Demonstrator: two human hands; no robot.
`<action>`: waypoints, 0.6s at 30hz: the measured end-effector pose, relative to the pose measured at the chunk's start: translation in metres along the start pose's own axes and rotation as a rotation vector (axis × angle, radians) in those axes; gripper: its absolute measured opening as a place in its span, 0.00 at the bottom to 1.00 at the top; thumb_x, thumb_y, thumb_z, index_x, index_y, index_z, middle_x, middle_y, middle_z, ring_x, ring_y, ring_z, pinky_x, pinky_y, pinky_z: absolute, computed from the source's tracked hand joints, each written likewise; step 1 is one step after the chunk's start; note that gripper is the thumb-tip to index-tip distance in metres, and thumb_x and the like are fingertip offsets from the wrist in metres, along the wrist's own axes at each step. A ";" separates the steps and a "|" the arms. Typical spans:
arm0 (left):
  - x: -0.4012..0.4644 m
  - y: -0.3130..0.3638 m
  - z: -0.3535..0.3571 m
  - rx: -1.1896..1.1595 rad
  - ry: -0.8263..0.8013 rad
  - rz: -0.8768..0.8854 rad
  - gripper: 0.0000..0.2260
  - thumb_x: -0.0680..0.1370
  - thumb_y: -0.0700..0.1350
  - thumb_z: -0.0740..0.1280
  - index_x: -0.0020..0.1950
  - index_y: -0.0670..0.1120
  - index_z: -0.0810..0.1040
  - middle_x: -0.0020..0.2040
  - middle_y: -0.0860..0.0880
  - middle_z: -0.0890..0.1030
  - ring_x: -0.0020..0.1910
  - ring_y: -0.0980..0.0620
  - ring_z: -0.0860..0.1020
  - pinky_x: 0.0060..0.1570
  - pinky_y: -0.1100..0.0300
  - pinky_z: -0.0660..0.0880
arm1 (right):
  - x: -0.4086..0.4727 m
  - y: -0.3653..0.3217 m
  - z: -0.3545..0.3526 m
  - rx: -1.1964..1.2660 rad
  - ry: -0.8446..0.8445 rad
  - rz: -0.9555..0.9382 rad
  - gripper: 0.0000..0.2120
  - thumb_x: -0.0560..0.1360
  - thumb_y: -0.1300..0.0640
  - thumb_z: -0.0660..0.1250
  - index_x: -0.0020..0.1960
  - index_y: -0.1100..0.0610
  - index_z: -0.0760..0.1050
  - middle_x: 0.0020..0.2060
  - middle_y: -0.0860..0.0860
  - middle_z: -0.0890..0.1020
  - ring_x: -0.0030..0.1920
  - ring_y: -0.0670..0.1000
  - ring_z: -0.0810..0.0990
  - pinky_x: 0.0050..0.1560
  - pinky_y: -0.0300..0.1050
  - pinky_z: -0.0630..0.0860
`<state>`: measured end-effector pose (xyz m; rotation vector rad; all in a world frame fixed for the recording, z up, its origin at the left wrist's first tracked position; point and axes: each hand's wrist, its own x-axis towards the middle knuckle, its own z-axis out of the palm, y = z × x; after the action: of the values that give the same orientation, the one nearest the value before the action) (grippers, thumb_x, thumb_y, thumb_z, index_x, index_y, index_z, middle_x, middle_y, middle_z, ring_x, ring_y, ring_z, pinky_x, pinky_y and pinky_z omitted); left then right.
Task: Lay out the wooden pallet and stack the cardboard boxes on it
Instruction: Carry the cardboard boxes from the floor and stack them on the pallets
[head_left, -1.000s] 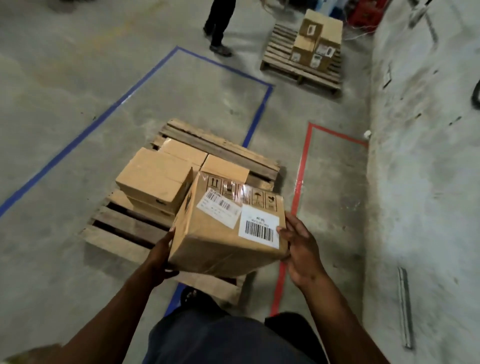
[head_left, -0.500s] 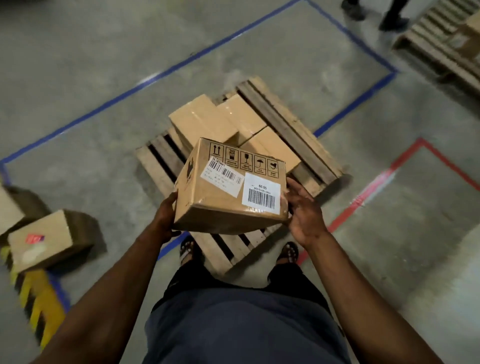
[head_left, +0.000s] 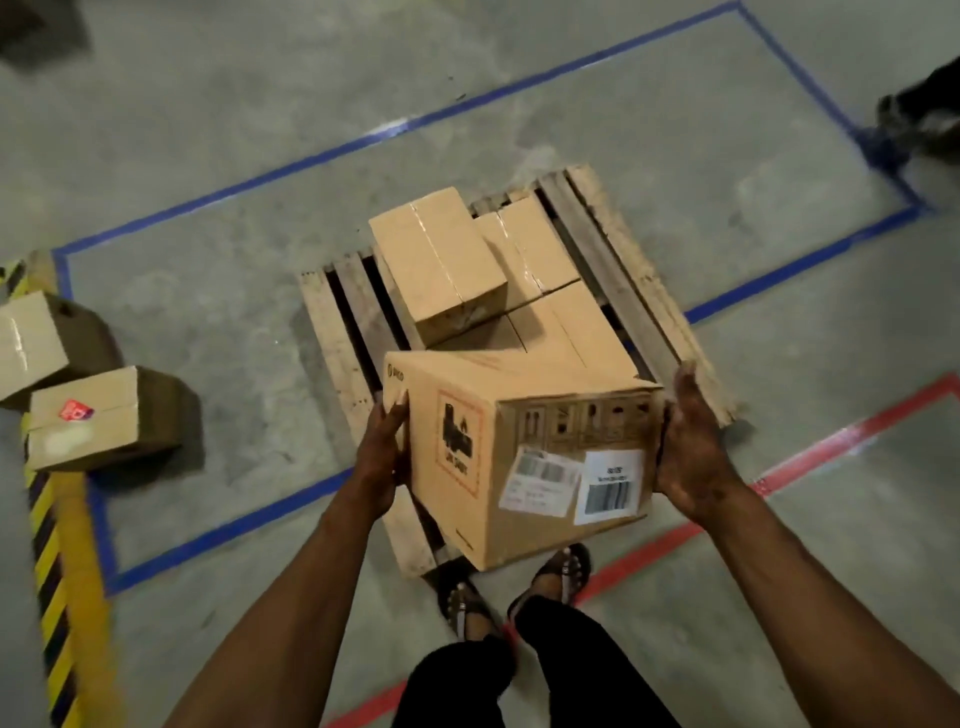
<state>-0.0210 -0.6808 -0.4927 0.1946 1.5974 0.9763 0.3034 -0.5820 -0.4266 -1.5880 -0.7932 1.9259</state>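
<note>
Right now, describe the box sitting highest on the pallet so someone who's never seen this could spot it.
Find the wooden pallet inside the blue tape outline on the concrete floor. Plain cardboard boxes lie on its slats; the top box rests on the stack's left side. It alone sits raised above the others, unlabelled, unlike the stickered box held nearby.

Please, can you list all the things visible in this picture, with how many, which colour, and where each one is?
carried box: 1, brown cardboard with white labels, held above the pallet's near end
wooden pallet: 1, pale wood, on the floor inside the blue outline
stacked boxes: at least 3, brown, on the pallet, one lying on top
loose boxes: 2, brown, on the floor at left
blue tape: rectangle outline on the floor
red tape: line at right
striped marking: yellow and black, left edge
sandalled feet: 2, beside the pallet's near end
left hand: presses the box's left side
right hand: presses its right side
</note>
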 end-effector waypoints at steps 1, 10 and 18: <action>0.015 -0.001 0.001 -0.001 -0.021 0.037 0.19 0.81 0.63 0.65 0.69 0.59 0.74 0.54 0.54 0.86 0.55 0.48 0.86 0.38 0.54 0.82 | 0.017 0.002 -0.005 -0.023 -0.002 0.020 0.42 0.76 0.21 0.51 0.70 0.52 0.80 0.64 0.58 0.84 0.65 0.63 0.82 0.65 0.67 0.75; 0.200 -0.060 0.017 0.006 0.020 0.194 0.45 0.66 0.81 0.68 0.79 0.70 0.60 0.80 0.47 0.67 0.75 0.41 0.73 0.66 0.35 0.76 | 0.166 0.097 -0.030 -0.027 0.008 -0.043 0.17 0.70 0.48 0.76 0.51 0.52 0.72 0.41 0.52 0.77 0.50 0.62 0.79 0.50 0.65 0.79; 0.302 -0.130 0.036 -0.048 0.035 0.396 0.51 0.64 0.83 0.65 0.83 0.62 0.61 0.81 0.49 0.68 0.77 0.45 0.70 0.74 0.32 0.67 | 0.275 0.197 -0.075 -0.041 -0.095 -0.123 0.19 0.72 0.59 0.70 0.63 0.50 0.80 0.56 0.50 0.86 0.55 0.53 0.84 0.50 0.52 0.84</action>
<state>-0.0284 -0.5628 -0.8014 0.4760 1.5972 1.3258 0.3232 -0.5153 -0.7656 -1.4441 -0.9523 1.9188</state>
